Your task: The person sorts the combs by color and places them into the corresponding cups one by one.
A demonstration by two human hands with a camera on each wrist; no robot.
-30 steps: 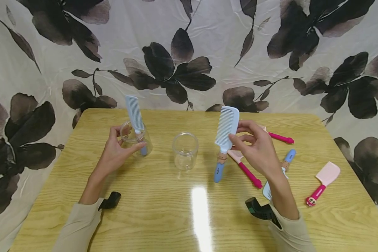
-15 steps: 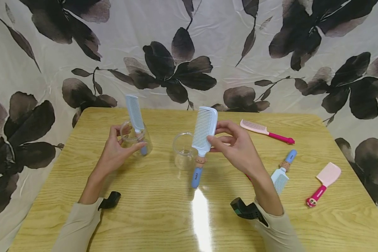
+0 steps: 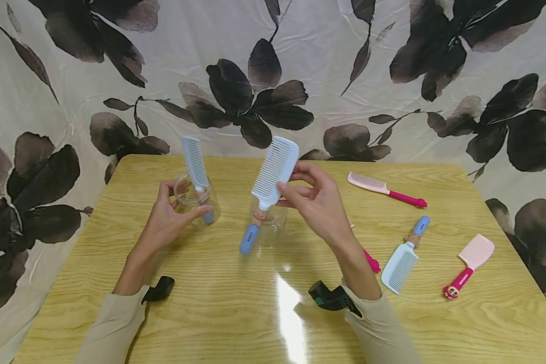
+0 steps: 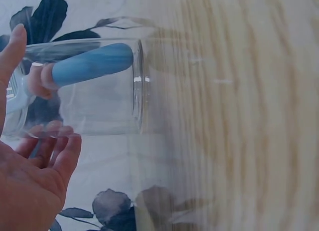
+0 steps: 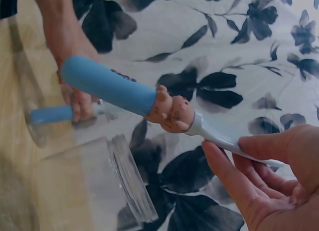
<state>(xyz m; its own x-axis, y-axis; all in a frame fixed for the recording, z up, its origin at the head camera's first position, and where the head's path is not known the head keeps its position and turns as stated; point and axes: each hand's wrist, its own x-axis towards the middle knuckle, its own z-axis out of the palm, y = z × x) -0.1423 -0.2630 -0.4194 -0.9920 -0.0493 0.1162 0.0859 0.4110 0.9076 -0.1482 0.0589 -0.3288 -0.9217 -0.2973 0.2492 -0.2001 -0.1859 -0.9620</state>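
Observation:
My left hand (image 3: 170, 215) is curled round a clear jar (image 4: 99, 111) standing at the left of the table. Inside that jar a light blue comb (image 3: 194, 162) leans upright, its blue handle (image 4: 94, 64) down. My right hand (image 3: 316, 202) pinches a second light blue comb (image 3: 275, 169) by its toothed head. This comb is tilted, its blue handle (image 5: 107, 84) pointing down and left, with a brown bear figure (image 5: 172, 111) at the neck. The held comb is in the air and partly hides another clear jar (image 3: 273, 230), which stands at mid-table.
On the right of the table lie a pink comb (image 3: 367, 183), a light blue comb (image 3: 400, 268) and a wide pink comb-like piece with a magenta handle (image 3: 460, 283). Another magenta handle (image 3: 371, 260) is mostly hidden by my right forearm. A floral cloth (image 3: 273, 76) hangs behind.
My right hand has carried its comb leftward from the right side to the middle jar, and the comb has tilted. The left hand and its jar have stayed put.

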